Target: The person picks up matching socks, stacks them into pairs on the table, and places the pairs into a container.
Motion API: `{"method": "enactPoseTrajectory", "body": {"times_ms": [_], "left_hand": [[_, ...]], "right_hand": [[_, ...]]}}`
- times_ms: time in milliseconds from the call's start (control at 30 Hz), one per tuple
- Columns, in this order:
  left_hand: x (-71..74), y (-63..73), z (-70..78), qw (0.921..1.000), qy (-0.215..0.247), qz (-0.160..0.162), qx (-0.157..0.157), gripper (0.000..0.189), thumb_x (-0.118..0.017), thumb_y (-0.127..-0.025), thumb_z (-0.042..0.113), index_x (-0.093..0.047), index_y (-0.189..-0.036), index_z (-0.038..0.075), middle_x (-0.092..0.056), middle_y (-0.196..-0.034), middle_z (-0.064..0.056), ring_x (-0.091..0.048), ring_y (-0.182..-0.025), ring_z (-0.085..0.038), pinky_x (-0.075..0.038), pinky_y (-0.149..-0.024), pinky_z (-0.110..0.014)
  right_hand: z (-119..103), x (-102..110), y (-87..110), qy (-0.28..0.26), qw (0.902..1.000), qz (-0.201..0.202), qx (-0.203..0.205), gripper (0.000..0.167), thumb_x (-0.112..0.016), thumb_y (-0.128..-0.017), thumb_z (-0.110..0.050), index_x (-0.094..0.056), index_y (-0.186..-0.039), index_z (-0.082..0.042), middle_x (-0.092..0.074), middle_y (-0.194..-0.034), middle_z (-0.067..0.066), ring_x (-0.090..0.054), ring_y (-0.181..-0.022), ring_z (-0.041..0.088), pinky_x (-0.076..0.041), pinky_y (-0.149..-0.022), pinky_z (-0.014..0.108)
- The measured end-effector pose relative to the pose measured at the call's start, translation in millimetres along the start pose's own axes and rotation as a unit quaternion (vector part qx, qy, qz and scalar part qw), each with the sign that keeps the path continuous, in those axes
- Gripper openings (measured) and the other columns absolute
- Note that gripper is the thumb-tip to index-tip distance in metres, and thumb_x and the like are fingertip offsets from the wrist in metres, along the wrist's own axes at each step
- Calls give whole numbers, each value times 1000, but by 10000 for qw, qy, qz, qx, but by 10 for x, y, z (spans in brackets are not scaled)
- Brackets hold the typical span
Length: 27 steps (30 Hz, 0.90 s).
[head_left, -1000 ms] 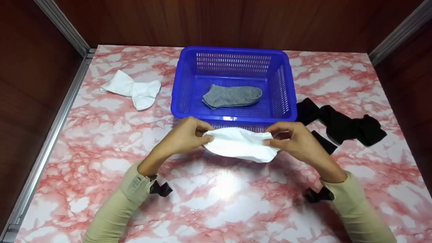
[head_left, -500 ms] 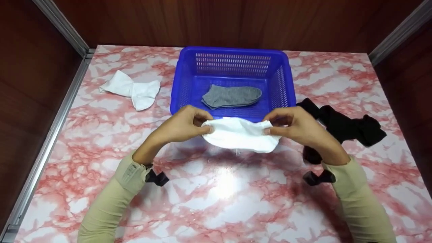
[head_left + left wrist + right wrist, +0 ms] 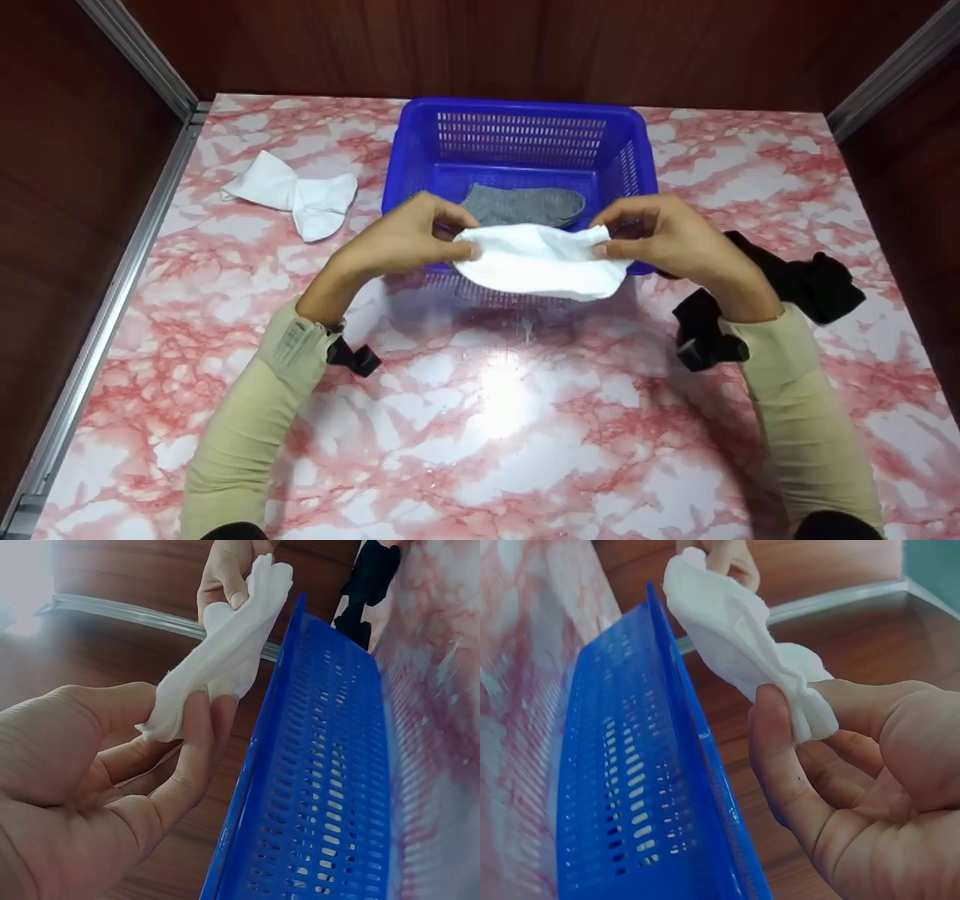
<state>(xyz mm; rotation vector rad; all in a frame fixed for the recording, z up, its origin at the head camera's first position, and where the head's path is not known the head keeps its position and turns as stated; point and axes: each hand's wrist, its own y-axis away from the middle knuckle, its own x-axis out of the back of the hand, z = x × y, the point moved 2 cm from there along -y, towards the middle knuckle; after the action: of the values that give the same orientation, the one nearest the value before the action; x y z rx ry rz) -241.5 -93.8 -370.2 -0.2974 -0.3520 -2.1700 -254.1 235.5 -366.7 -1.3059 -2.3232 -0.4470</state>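
Head view: left hand (image 3: 409, 236) and right hand (image 3: 667, 236), nearly closed, pinch opposite ends of a white sock (image 3: 536, 264) above the front of a blue basket (image 3: 517, 106).

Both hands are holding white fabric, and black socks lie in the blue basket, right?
Not quite: the head view shows grey socks in the blue basket, not black; the left hand and right hand do hold white fabric.

Light from above leaves a white glare on the marbled tabletop (image 3: 450, 480) and nearly bleaches the white sock (image 3: 540, 262) — a soft shadow lies beside the right sleeve (image 3: 810, 420), the wood panel (image 3: 525, 52) is dim. Both wrist views look hazy, the left blown out at its upper-left corner.
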Motion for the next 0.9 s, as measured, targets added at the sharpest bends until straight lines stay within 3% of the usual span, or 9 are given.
{"method": "enactPoseTrajectory", "body": {"times_ms": [267, 433, 567, 733, 900], "left_hand": [[156, -162, 52, 9999, -90, -38, 103, 22, -77, -93, 9, -78, -114, 2, -79, -98, -6, -73, -82, -10, -62, -74, -25], [288, -303, 93, 9995, -9, -112, 296, 24, -77, -94, 8, -77, -117, 1, -77, -96, -1, -73, -79, -11, -63, -78, -30], [381, -442, 120, 9989, -69, -235, 390, 24, -77, -93, 8, -77, -116, 1, -75, -91, 4, -70, -78, -8, -63, -75, -26], [469, -612, 126, 9975, 245, -457, 487, 23, -76, -94, 7, -76, -116, -2, -77, -89, 3, -70, -78, -7, -62, -72, -23], [547, -760, 95, 9933, 466, -737, 754, 29, -72, -97, 6, -72, -123, -7, -79, -92, 2, -74, -82, -8, -64, -76, -24]], "right_hand": [[-10, 112, -228, -9, 9998, 32, -220, 24, -83, -91, -18, -79, -113, -8, -77, -99, -6, -72, -88, 9, -60, -77, 21], [-38, 201, -365, 31, 9996, -92, -270, 26, -82, -92, -21, -78, -115, -9, -77, -100, -6, -71, -91, 11, -60, -80, 21], [-52, 262, -482, 14, 9992, -202, -342, 26, -80, -94, -20, -77, -117, -8, -77, -102, -7, -72, -93, 11, -60, -83, 22], [-46, 323, -636, -150, 9971, -339, -659, 24, -77, -97, -21, -77, -118, -10, -78, -98, -8, -71, -86, 9, -60, -78, 23], [-8, 357, -785, -506, 9920, -746, -883, 21, -72, -99, -16, -75, -118, -7, -76, -96, -5, -70, -81, 9, -60, -74, 23]]}}
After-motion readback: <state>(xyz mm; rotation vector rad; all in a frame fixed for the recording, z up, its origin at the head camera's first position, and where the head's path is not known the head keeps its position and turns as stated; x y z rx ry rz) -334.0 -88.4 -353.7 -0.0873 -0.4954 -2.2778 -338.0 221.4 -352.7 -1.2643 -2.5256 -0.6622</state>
